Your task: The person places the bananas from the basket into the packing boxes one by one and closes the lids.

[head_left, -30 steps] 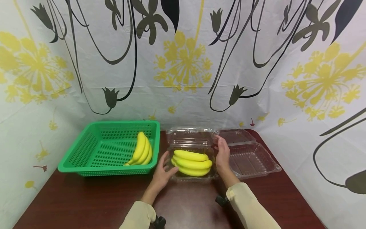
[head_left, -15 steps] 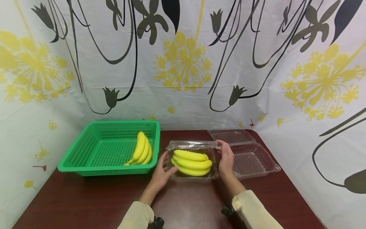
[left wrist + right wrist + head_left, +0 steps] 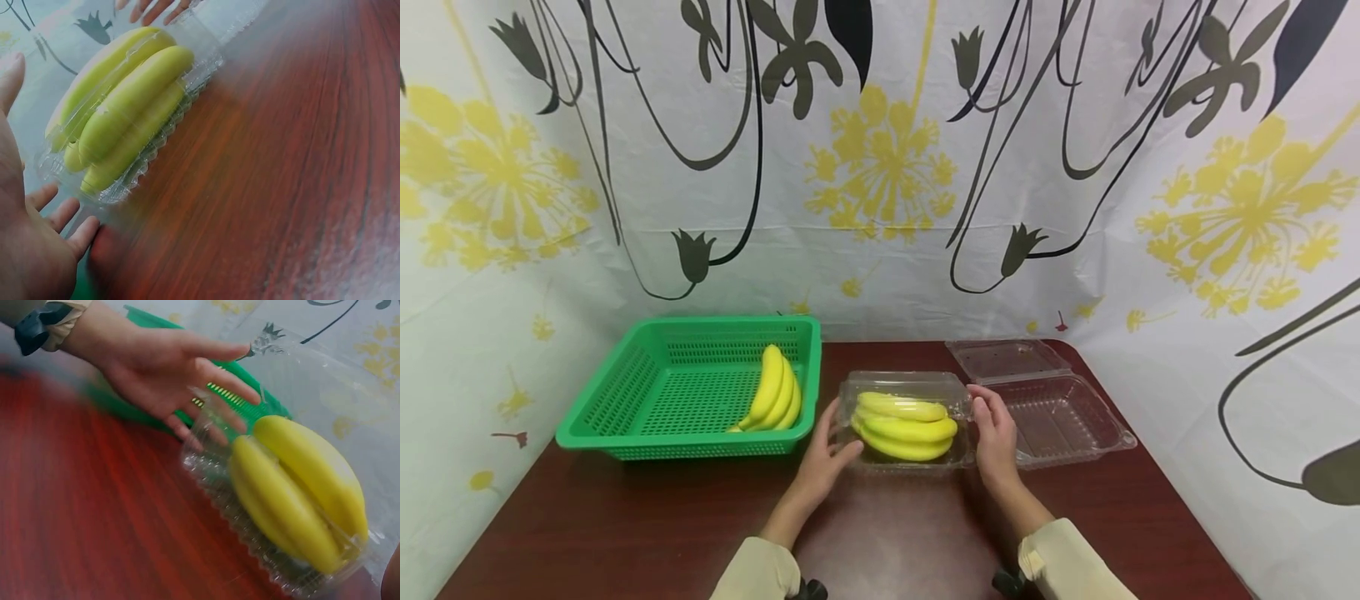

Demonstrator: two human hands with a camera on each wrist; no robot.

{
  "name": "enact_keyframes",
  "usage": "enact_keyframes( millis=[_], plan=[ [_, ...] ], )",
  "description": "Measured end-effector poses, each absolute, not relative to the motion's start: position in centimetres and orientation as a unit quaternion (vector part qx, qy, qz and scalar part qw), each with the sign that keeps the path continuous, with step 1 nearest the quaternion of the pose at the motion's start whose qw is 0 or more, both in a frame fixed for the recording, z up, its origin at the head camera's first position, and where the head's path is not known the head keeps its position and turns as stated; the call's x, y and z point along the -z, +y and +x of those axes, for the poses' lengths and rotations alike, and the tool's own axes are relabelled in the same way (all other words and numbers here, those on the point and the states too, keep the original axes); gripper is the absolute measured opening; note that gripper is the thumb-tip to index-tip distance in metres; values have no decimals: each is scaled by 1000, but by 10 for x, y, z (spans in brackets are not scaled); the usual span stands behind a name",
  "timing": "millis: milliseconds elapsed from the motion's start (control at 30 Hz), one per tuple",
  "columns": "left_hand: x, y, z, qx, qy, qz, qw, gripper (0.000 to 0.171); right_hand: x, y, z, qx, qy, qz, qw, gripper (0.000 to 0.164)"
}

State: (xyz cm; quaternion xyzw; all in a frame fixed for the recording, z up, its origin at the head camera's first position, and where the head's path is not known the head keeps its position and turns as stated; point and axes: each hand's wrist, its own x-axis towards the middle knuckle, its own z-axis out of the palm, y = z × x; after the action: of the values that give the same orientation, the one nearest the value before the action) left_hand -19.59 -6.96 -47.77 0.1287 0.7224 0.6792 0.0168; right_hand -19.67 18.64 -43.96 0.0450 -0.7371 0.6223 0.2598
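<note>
A clear plastic clamshell box [image 3: 962,458] sits mid-table with a bunch of yellow bananas [image 3: 906,430] inside. Its hinged lid [image 3: 902,382] leans forward over the bananas. My left hand [image 3: 820,458] is at the box's left side, fingers extended and thumb apart, as the left wrist view also shows. On the other side, my right hand [image 3: 996,433] has its fingertips right at the lid's right edge. In the left wrist view, the right hand's fingers [image 3: 150,9] extend beyond the box's far end.
A green plastic basket [image 3: 576,437] on the left holds another bunch of bananas [image 3: 775,392]. A second clear clamshell box [image 3: 1067,417] lies with its lid back, close by my right hand. The patterned cloth [image 3: 880,275] hangs behind the dark red wooden table [image 3: 647,525].
The lid has swung from standing back behind the box to leaning forward over the bananas. My right hand has come forward and slightly right with it; the left hand has barely moved.
</note>
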Motion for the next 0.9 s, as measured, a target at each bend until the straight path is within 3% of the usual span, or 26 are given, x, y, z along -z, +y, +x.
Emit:
enact_keyframes(
  millis=[267,633,900],
  plan=[
    [504,-69,-210,-681,723,113,21,70,479,197,-211,-579,-762,57,285,27],
    [504,-71,-213,-661,743,106,14,66,451,179,-193,-568,-776,42,272,29],
    [508,-69,-215,-672,734,102,3,65,456,176,-195,-561,-788,28,251,34]
  ],
)
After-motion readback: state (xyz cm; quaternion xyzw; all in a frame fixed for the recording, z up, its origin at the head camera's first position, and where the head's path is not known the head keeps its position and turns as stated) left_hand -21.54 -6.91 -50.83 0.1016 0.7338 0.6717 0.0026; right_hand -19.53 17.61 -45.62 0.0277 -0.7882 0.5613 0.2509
